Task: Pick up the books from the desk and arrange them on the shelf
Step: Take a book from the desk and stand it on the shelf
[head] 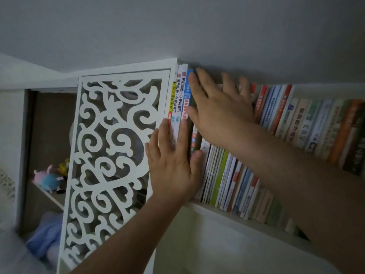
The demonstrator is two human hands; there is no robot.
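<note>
Our left hand [171, 165] presses flat, fingers straight, on the tall books [178, 99] standing just right of the fretwork panel [116, 147] on the shelf [227, 211]. Our right hand [219, 113], fingers spread, lies against spines further right, hiding them; far titles blur.

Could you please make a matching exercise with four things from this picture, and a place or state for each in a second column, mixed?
Things:
1. left hand
2. right hand
3. soft toys
4. carved white panel

Places or states:
A. in the open compartment at far left
B. pressed flat on the tall book spines by the panel
C. stands at the left end of the book row
D. spread over the book tops, higher up

Pairs: 1-B, 2-D, 3-A, 4-C
</note>
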